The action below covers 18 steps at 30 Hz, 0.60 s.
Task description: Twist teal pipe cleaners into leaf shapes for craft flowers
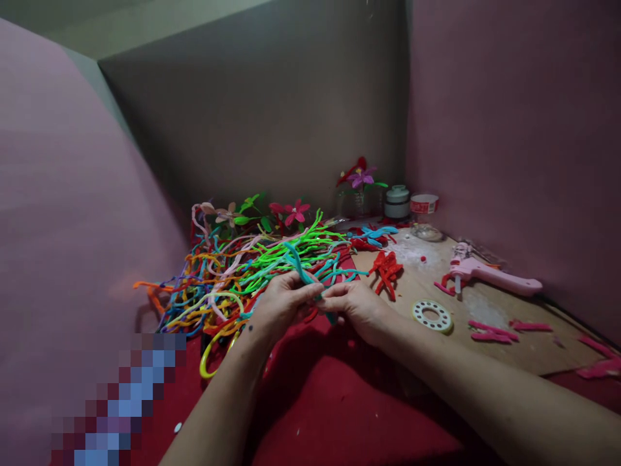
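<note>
A turquoise pipe cleaner [299, 264] is pinched between my two hands over the red cloth. My left hand [286, 294] grips it with thumb and fingers, and one length sticks up above that thumb. Close beside it, my right hand [353, 305] is closed on the lower part, where a short turquoise end shows under the fingers. How the piece is bent between the fingertips is hidden. Just beyond my hands spreads a big tangle of pipe cleaners [228, 265] in green, orange, yellow, pink, blue and other colours.
On a brown board [436, 353] at the right lie a pink glue gun [499, 277], a white ring with holes [432, 316], red pieces [386, 272] and pink pieces [492, 332]. Behind stand fuzzy flowers [361, 176], a grey-green jar [396, 201] and a clear tub [425, 217]. Pink panels flank both sides.
</note>
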Available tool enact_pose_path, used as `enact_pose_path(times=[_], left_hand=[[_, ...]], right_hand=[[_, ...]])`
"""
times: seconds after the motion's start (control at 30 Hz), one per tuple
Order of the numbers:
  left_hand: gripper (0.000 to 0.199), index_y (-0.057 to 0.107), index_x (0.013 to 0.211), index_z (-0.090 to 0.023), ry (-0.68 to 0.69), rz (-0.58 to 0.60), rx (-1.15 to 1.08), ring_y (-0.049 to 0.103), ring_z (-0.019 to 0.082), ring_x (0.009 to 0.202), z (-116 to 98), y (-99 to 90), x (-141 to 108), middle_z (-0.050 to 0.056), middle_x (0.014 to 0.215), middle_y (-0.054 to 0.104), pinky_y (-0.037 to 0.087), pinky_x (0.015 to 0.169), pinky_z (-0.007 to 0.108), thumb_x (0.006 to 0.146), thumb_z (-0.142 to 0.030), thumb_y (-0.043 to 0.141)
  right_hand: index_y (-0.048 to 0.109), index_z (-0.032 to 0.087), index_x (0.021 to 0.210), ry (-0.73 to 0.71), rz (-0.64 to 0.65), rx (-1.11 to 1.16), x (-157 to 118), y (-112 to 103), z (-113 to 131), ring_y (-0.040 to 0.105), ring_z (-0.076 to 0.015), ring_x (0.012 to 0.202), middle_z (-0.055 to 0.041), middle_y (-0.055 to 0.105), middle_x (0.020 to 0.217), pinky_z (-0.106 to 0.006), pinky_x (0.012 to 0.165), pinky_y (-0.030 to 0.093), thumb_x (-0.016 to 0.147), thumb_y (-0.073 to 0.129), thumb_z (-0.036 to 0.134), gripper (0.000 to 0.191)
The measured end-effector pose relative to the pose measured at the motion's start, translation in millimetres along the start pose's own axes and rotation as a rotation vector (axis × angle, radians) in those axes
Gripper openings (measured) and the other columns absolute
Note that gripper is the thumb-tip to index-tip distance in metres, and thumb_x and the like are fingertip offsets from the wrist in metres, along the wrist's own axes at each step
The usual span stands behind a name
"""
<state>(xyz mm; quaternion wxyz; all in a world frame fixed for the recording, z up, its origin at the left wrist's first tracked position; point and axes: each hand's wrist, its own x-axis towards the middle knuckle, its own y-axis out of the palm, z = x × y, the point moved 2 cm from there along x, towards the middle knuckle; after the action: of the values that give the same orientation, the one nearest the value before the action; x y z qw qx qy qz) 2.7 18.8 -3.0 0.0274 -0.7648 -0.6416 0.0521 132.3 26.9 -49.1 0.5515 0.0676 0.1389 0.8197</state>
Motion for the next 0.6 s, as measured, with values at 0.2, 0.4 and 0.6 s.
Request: enact_pose_path(times=[0.2,0.4,0.6], left_hand=[[0.022,0.052,0.072,-0.015,-0.016,0.006,-0.157,0.036,0.001,0.035,3,-5.0,4,-0.006,0.050,0.048,0.025,0.035,0.013,0.067,-0.031,0.067],[0.020,0.057,0.070,-0.013,-0.223,0.121,0.025,0.038,0.003,0.032,13,7.1,3,-0.003,0.045,0.052,0.024,0.031,0.014,0.063,-0.027,0.069],[0.015,0.057,0.060,-0.011,-0.217,0.152,0.003,0.039,0.003,0.030,14,24.5,0,0.000,0.048,0.057,0.023,0.028,0.014,0.066,-0.023,0.063]], right_hand=[[0.058,0.013,0.055,-0.013,-0.039,0.135,1,-1,2,0.036,-0.0043,0.036,0.0044,0.049,0.042,-0.022,0.040,0.020,0.052,0.073,0.023,0.019],[0.057,0.013,0.057,-0.033,-0.134,0.413,5,-5,8,0.048,-0.0075,0.041,0.0017,0.057,0.048,-0.021,0.042,0.033,0.045,0.078,0.020,0.025],[0.057,0.012,0.055,-0.063,-0.102,0.409,6,-5,7,0.044,-0.0076,0.036,0.0016,0.055,0.045,-0.022,0.036,0.029,0.047,0.078,0.024,0.026]])
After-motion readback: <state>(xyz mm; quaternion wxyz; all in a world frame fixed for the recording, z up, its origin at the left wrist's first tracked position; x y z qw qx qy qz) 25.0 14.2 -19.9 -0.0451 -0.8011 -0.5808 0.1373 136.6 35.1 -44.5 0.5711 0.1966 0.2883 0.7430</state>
